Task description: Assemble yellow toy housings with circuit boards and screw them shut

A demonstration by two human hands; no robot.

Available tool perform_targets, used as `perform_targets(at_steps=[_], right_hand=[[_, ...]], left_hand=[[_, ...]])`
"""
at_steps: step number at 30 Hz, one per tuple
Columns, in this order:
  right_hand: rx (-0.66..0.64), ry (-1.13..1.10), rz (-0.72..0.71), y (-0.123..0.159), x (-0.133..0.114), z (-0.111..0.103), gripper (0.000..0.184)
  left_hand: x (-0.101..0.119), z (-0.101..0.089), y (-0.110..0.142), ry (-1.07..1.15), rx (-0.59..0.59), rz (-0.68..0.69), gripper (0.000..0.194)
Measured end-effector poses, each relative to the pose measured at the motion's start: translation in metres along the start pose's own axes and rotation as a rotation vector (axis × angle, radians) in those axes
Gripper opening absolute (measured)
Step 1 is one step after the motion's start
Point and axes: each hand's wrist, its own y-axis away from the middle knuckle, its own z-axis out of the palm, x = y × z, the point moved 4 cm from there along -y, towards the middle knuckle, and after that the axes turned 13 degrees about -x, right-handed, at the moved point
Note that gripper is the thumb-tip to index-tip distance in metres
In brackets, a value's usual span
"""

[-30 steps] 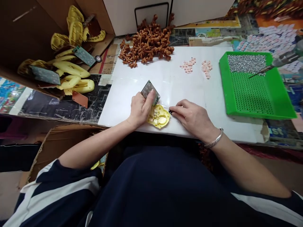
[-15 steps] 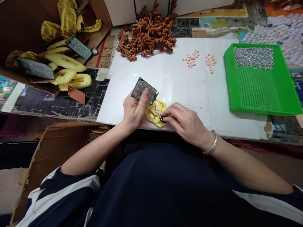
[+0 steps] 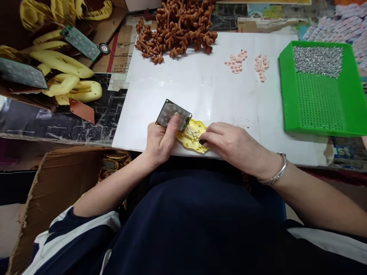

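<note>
My left hand (image 3: 160, 139) is closed round a circuit board (image 3: 172, 114), its thumb lying across the face. Thin wires run from the board's right corner down over a yellow plastic shell (image 3: 189, 141), which rests hollow side up at the front edge of the white board. Between the thumb and fingers of my right hand (image 3: 229, 139) is a small round black speaker (image 3: 202, 141), mostly covered by the fingertips. It is at the right part of the shell; whether it is seated there I cannot tell.
Brown branching plastic parts (image 3: 177, 30) are heaped at the back. Small pink pieces (image 3: 236, 63) lie in two groups. A green tray (image 3: 321, 128) at the right holds metal screws (image 3: 318, 59). At the left, a carton holds yellow shells (image 3: 61, 65) and circuit boards (image 3: 82, 42).
The circuit board has tilted and dropped slightly toward the shell. My right hand has turned, and its fingers now cover more of the speaker. The camera view has shifted a little.
</note>
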Motion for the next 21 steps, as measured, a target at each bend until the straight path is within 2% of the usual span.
perform_targets(at_steps=[4,8,11,14,17,21], right_hand=[[-0.067,-0.026,-0.024,-0.006,0.003,0.0,0.025],[-0.031,-0.132,-0.019,-0.004,0.007,0.0,0.022],[0.103,-0.23,0.008,0.001,0.009,-0.01,0.02],[0.302,-0.315,0.142,0.003,0.014,-0.026,0.025],[0.339,-0.415,0.159,-0.002,0.014,-0.031,0.026],[0.419,-0.5,0.18,-0.002,0.017,-0.026,0.016]], left_hand=[[0.002,0.0,-0.002,0.079,-0.01,-0.022,0.063],[0.004,-0.002,-0.005,0.021,-0.026,-0.024,0.062],[0.011,-0.005,-0.007,-0.121,-0.046,0.088,0.058],[0.019,-0.001,-0.009,-0.244,-0.165,0.245,0.055],[0.02,0.006,-0.012,-0.278,-0.297,0.343,0.055],[0.009,0.012,-0.013,-0.304,-0.316,0.371,0.067]])
